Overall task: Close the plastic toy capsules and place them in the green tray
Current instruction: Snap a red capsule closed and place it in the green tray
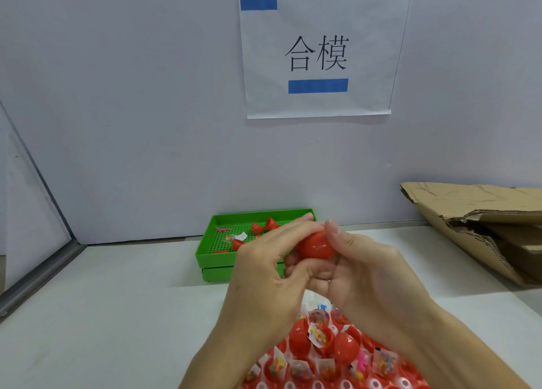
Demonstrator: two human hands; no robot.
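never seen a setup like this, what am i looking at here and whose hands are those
There is no machine here. A person wears a camera on the head, so this single picture looks forward and down at their own two bare hands. The left hand and right hand together grip one round red plastic capsule, apparently pressing it shut. Behind them on the white table stands a green plastic tray holding a few red capsule pieces and small toys. Nearest the camera lies a heap of open red capsules with little bagged toys, waiting their turn. At the right is flattened brown cardboard, and a paper sign hangs on the wall.
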